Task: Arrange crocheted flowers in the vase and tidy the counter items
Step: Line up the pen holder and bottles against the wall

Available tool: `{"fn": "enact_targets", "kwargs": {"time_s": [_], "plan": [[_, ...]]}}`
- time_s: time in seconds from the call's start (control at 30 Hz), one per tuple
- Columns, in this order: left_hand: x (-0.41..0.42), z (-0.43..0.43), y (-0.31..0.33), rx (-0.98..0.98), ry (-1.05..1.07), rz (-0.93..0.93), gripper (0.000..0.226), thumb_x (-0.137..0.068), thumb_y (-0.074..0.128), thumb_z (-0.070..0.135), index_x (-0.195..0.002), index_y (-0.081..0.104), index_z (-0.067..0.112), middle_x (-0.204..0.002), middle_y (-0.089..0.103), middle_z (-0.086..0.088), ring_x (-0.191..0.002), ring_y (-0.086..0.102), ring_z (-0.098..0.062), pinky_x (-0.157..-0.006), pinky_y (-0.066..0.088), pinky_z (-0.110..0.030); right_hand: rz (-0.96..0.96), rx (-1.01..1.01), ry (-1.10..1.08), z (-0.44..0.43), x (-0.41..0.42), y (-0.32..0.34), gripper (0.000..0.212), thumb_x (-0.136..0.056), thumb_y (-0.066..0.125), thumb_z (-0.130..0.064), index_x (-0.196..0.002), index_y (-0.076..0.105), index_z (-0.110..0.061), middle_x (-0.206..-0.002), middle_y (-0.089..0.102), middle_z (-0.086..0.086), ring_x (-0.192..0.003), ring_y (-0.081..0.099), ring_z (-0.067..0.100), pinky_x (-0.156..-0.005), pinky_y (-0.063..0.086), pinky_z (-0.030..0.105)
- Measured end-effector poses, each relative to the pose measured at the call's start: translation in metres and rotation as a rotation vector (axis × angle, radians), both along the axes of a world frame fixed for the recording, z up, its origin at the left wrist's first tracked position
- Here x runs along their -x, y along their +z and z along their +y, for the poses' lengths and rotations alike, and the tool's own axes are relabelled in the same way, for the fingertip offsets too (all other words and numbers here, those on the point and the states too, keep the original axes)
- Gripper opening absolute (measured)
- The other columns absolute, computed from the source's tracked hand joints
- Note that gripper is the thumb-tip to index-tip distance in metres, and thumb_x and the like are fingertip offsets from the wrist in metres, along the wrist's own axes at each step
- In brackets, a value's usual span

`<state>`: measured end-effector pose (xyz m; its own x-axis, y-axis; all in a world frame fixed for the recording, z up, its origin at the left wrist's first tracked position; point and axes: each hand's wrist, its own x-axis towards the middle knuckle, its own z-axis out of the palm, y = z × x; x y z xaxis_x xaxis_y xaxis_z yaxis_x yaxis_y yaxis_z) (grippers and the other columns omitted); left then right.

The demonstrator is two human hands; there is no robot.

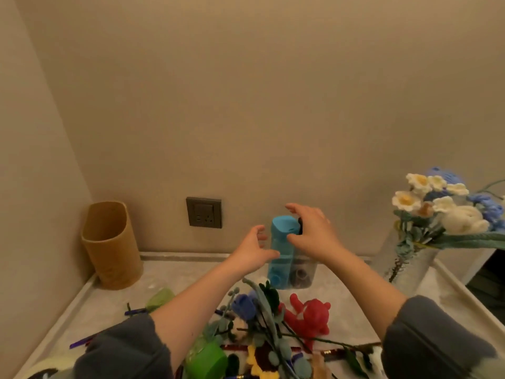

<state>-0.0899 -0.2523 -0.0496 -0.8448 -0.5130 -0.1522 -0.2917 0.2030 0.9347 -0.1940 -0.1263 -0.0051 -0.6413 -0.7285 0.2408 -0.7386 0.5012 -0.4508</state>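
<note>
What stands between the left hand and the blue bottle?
Nothing visible does. The left hand is open just left of the blue bottle, with a clear gap between them. The right hand is at its other side.

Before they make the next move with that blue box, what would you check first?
1. Left hand open beside the blue box: ok.
2. Right hand has a firm grip on the box top: cannot tell.
3. Box upright: ok.
4. Vase clear of both arms: ok, it stands off to the right.
5. Loose flowers in the vase: not ok, heaped on the counter.
</note>
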Motion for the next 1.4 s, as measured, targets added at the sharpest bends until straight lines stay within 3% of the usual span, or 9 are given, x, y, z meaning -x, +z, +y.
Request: {"fn": "enact_targets", "kwargs": {"time_s": [0.13, 0.27, 0.5, 0.6, 0.77, 1.0, 1.13, 1.27, 1.4], "plan": [[0.023, -0.014, -0.011, 0.036, -0.086, -0.047, 0.095, -0.076, 0.078, 0.013, -0.150, 0.019, 0.015, -0.152, 0.034, -0.003, -0.138, 0.034, -0.021, -0.111, 0.036, -0.036, 0.118, -0.377, 0.084, -0.024, 0.016, 0.016, 0.094, -0.074, 0.072, -0.030, -0.152, 0.020, -0.032, -0.153, 0.034, -0.004, -0.141, 0.029, 0.021, -0.111, 0.024, 0.041], [0.036, -0.022, -0.024, 0.033, -0.142, -0.041, 0.095, -0.075, 0.079, 0.011, -0.150, 0.020, 0.013, -0.154, 0.031, -0.003, -0.141, 0.029, -0.018, -0.108, 0.031, -0.028, 0.087, -0.517, 0.149, -0.040, 0.029, 0.010, 0.086, -0.073, 0.075, -0.037, -0.147, 0.033, -0.030, -0.143, 0.045, -0.003, -0.133, 0.041, 0.021, -0.111, 0.023, 0.045], [0.044, -0.023, -0.038, 0.035, -0.131, 0.019, 0.071, -0.073, 0.081, 0.012, -0.132, 0.042, 0.017, -0.114, 0.053, 0.011, -0.112, 0.054, -0.012, -0.074, 0.043, -0.013, 0.005, -0.396, 0.184, -0.053, 0.044, 0.004, 0.063, -0.062, 0.082, -0.047, -0.116, 0.058, -0.026, -0.112, 0.060, -0.005, -0.102, 0.057, 0.019, -0.100, 0.040, 0.044], [0.046, -0.024, -0.042, -0.016, -0.065, 0.074, 0.080, -0.067, 0.086, 0.017, -0.133, 0.042, 0.022, -0.120, 0.057, 0.009, -0.116, 0.055, -0.014, -0.090, 0.050, -0.028, -0.057, -0.265, 0.119, -0.050, 0.044, 0.005, 0.060, -0.057, 0.084, -0.049, -0.107, 0.060, -0.026, -0.100, 0.062, -0.006, -0.091, 0.060, 0.017, -0.079, 0.051, 0.037], [0.040, -0.026, -0.022, -0.084, 0.106, 0.238, 0.072, -0.059, 0.088, 0.016, -0.118, 0.049, 0.032, -0.118, 0.062, 0.006, -0.112, 0.059, -0.015, -0.095, 0.052, -0.045, -0.117, -0.006, 0.089, -0.054, 0.027, 0.026, 0.070, -0.059, 0.086, -0.047, -0.120, 0.062, -0.025, -0.106, 0.062, -0.009, -0.095, 0.059, 0.011, -0.084, 0.054, 0.035], [0.007, -0.036, 0.028, -0.076, 0.298, 0.471, 0.067, -0.067, 0.081, -0.004, -0.120, 0.046, 0.016, -0.112, 0.059, 0.000, -0.093, 0.060, -0.004, -0.065, 0.051, -0.012, -0.193, 0.240, 0.226, -0.079, -0.011, 0.059, 0.097, -0.063, 0.089, -0.036, -0.146, 0.040, -0.028, -0.126, 0.046, -0.005, -0.117, 0.049, 0.010, -0.101, 0.042, 0.028], [-0.025, -0.050, 0.041, -0.008, 0.406, 0.513, 0.069, -0.063, 0.087, 0.009, -0.113, 0.044, 0.028, -0.114, 0.059, 0.005, -0.101, 0.061, -0.010, -0.083, 0.055, -0.028, -0.273, 0.320, 0.207, -0.095, -0.037, 0.068, 0.118, -0.052, 0.089, -0.046, -0.149, 0.025, -0.030, -0.122, 0.045, -0.004, -0.109, 0.053, 0.014, -0.095, 0.049, 0.035], [-0.063, -0.066, 0.041, 0.135, 0.457, 0.398, 0.072, -0.052, 0.085, 0.046, -0.109, 0.042, 0.044, -0.112, 0.058, 0.017, -0.106, 0.059, -0.008, -0.091, 0.052, -0.038, -0.365, 0.338, 0.232, -0.111, -0.061, 0.067, 0.096, -0.060, 0.088, -0.035, -0.139, 0.034, -0.023, -0.103, 0.050, -0.014, -0.100, 0.057, 0.013, -0.084, 0.051, 0.030], [-0.099, -0.080, 0.039, 0.233, 0.463, 0.346, 0.066, -0.072, 0.083, 0.024, -0.123, 0.043, 0.035, -0.117, 0.054, 0.015, -0.109, 0.053, -0.003, -0.093, 0.049, -0.029, -0.486, 0.334, 0.293, -0.131, -0.077, 0.061, 0.074, -0.069, 0.080, -0.015, -0.132, 0.043, -0.018, -0.117, 0.057, -0.003, -0.103, 0.058, 0.014, -0.076, 0.050, 0.022]]}}
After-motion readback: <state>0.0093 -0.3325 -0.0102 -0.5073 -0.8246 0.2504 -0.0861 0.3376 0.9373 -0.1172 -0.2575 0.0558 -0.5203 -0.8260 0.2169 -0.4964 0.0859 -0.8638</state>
